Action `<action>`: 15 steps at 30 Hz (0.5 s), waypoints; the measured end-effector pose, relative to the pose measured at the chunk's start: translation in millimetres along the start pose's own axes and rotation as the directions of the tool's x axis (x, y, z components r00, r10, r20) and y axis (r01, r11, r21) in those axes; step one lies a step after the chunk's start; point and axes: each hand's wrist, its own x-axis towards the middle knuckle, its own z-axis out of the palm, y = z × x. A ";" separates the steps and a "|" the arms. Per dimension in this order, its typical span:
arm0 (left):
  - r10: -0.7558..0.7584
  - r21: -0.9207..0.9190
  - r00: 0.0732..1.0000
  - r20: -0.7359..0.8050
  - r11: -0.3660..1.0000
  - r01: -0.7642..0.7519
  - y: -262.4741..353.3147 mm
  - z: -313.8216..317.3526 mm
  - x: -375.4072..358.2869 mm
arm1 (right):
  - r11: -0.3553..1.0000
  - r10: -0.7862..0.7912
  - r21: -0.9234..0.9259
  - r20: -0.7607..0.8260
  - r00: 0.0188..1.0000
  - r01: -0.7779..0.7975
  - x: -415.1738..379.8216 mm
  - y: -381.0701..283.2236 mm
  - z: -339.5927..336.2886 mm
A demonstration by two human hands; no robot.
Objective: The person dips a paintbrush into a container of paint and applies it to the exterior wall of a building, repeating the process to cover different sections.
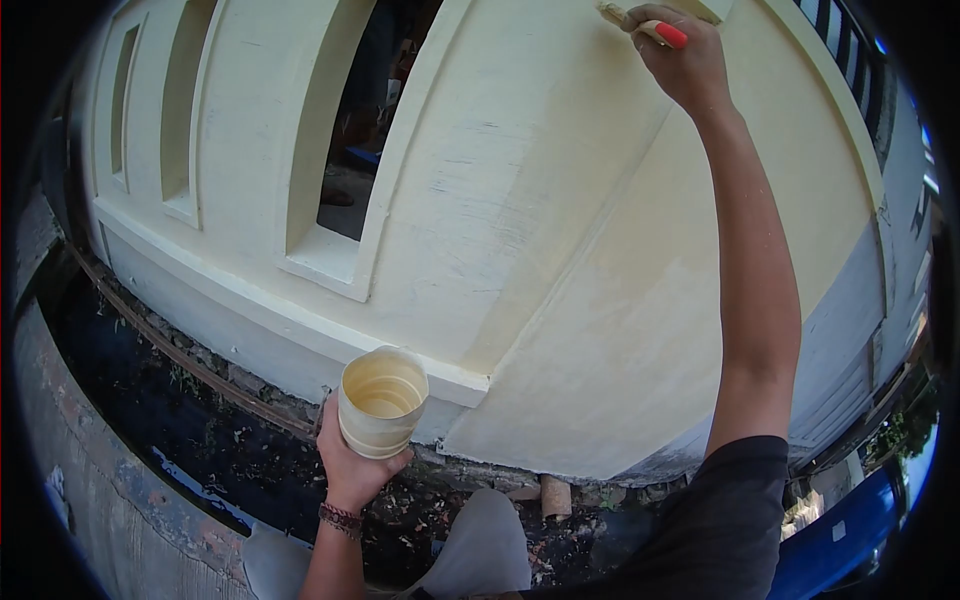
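My right hand (685, 60) is raised to the upper part of a cream wall (600, 260), its fingers closed round a paintbrush (668, 36) with a red handle end. The bristles, at the top edge of the view, are at the wall surface. Low in the middle, my left hand (350, 460) is wrapped round a cut-off plastic container (382, 405), held upright with its open top toward me. Cream paint coats its inside, with some at the bottom. Darker, wet-looking paint covers part of the wall below the brush; paler, scuffed patches lie to its left.
Narrow window openings (335, 200) with raised frames cut through the wall at left. A ledge (290, 315) runs along its lower part. Below lies a dark, littered ditch (210, 440) beside a concrete edge (120, 470). A pipe stub (556, 497) sticks out underneath. At lower right is a blue object (840, 535).
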 end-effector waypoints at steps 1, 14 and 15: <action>0.003 -0.002 1.000 0.009 1.000 -0.003 -0.8 0.5 0.6 | 0.987 -0.147 -0.067 -0.040 0.988 0.144 -10.4 -13.0 4.8; 0.004 0.001 1.000 0.018 1.000 -0.004 5.9 -1.0 -1.3 | 0.994 0.107 0.005 0.004 0.994 -0.107 -17.9 -14.0 0.7; -0.003 -0.002 1.000 0.025 1.000 0.003 4.9 0.2 -2.3 | 0.998 -0.031 -0.062 0.002 1.000 0.031 -30.3 -15.6 11.8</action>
